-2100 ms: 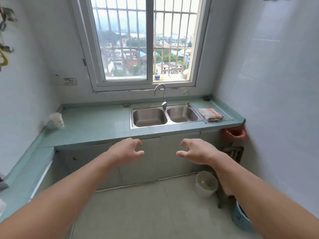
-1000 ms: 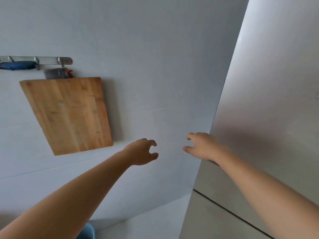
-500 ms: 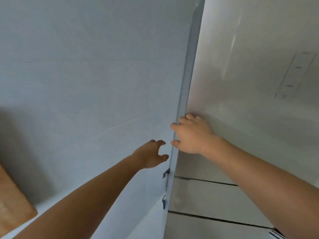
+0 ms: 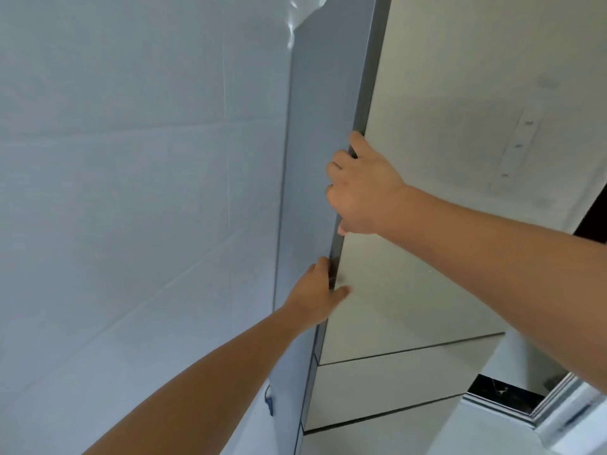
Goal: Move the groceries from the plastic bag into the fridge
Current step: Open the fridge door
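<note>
A tall fridge fills the right of the head view, with a glossy pale upper door (image 4: 460, 126) and a grey side panel (image 4: 322, 126). My right hand (image 4: 361, 188) grips the left edge of the upper door, fingers curled round it. Just below, my left hand (image 4: 315, 293) holds the same edge, thumb lying on the door's front. The door looks closed or barely ajar; no interior shows. Neither the plastic bag nor any groceries are in view.
A white tiled wall (image 4: 131, 192) stands close on the left of the fridge. Below the upper door are two drawer fronts (image 4: 394, 372). At the lower right, a dark doorway threshold with a metal frame (image 4: 512, 399).
The view swung from the sink counter past a hanging cutting board to the fridge. Both hands were free and apart; now they hold the left edge of the upper door.
</note>
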A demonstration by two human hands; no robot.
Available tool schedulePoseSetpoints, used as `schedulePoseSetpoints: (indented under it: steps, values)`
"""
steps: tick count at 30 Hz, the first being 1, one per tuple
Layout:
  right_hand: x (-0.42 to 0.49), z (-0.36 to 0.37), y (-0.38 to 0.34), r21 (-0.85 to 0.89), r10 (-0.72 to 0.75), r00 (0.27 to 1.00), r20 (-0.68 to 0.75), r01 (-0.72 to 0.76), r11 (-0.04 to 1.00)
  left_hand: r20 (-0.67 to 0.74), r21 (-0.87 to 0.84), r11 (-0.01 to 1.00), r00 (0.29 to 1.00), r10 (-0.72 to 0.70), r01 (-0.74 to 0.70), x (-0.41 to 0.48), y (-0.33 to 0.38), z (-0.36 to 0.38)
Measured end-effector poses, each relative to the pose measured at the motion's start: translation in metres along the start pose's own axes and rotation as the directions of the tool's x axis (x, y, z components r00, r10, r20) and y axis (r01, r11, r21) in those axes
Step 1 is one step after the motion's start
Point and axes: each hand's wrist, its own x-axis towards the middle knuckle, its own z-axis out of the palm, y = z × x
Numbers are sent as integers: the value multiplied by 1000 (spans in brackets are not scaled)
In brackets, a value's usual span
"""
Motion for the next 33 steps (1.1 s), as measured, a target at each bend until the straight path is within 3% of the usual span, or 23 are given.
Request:
schedulePoseSetpoints:
  steps: [10, 15, 20, 25, 29, 33]
  values:
    - [-12, -1, 6, 130, -25, 998, -59, 32, 991, 54, 71, 989, 990, 129, -132, -5, 3, -6]
    - [-52, -11, 5, 149, -12, 995, -103, 27, 989, 11, 155, 974, 986, 168, -168, -38, 16, 6]
    - [-94, -20, 3, 177, 101, 959, -264, -55, 983, 2, 288, 919, 960, 281, -270, -76, 37, 24]
    - [-161, -12, 6, 202, 277, 870, -407, -210, 957, 14, 175, 917, 933, 361, -358, -120, 62, 53]
    - [-210, -21, 9, 228, 446, 851, -279, -392, 891, 5, 59, 883, 885, 466, -466, -146, 83, 79]
    - [-253, -24, 15, 272, 620, 742, -256, -560, 782, 9, 20, 835, 836, 549, -549, -162, 105, 105]
